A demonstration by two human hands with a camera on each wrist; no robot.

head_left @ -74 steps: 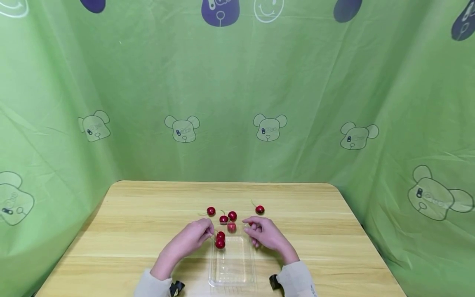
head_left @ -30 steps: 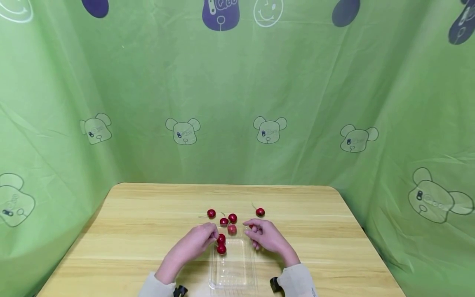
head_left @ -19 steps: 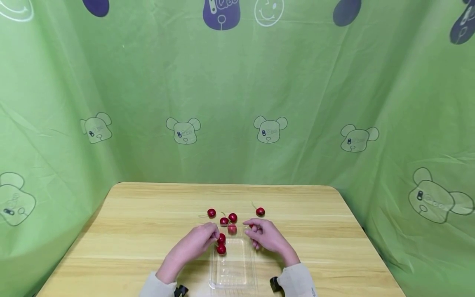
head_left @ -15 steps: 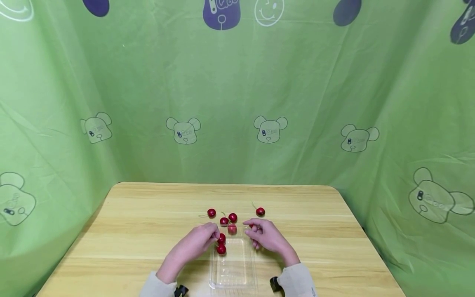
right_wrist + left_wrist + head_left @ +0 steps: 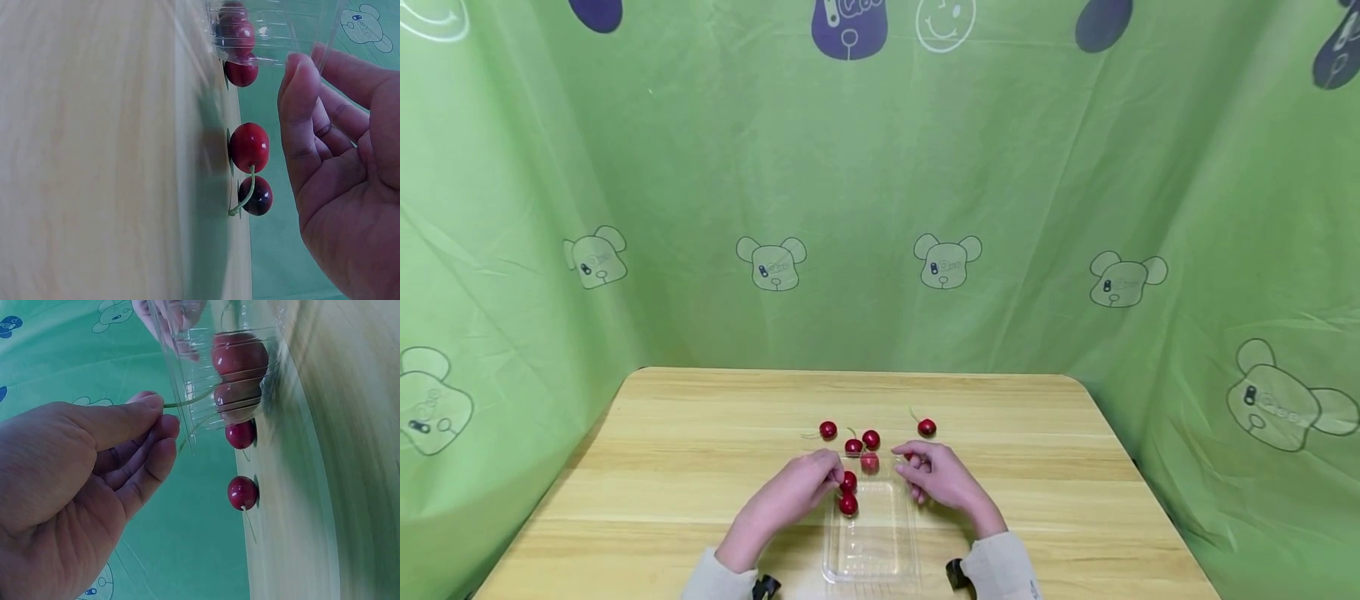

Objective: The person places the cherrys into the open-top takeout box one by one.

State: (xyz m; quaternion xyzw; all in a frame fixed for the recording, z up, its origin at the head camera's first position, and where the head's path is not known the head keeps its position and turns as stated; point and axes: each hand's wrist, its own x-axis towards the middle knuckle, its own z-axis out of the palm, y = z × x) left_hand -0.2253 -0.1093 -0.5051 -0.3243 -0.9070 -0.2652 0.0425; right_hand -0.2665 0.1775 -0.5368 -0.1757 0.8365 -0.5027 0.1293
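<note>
Nearest: clear plastic tray [image 5: 871, 560] at the front edge of the desk [image 5: 662, 467], its near half bare.

L hand [image 5: 790, 487] sits at the tray's left wall, grip pinching a thin green stem [image 5: 187, 399] btw thumb and forefinger; the stem runs over the wall to a cherry [image 5: 240, 355] hanging inside the tray. In the head view two cherries [image 5: 848, 493] show in the tray's far-left part, one above the other. Can't tell whether the lower one rests on the tray floor yet.

R hand [image 5: 942, 479] is beside the tray's far-right corner, grip loosely curled, holding nothing per wrist view. Just past its fingertips [image 5: 300, 81] lie two loose cherries [image 5: 251, 164] on the desk, touching each other.

Farther: more cherries on the desk beyond the tray's far wall, incl. one at left [image 5: 828, 430] and one apart at right [image 5: 927, 427]. Green bear-print cloth [image 5: 947, 260] behind.

Judgement on doing it well: keep the pinch on the stem only, don't squeeze the fruit. Lower until the cherry's weight is on the tray floor, then ease thumb and finger apart, so it doesn't bounce or roll. R hand near the wall could steady the light tray if it slides.
</note>
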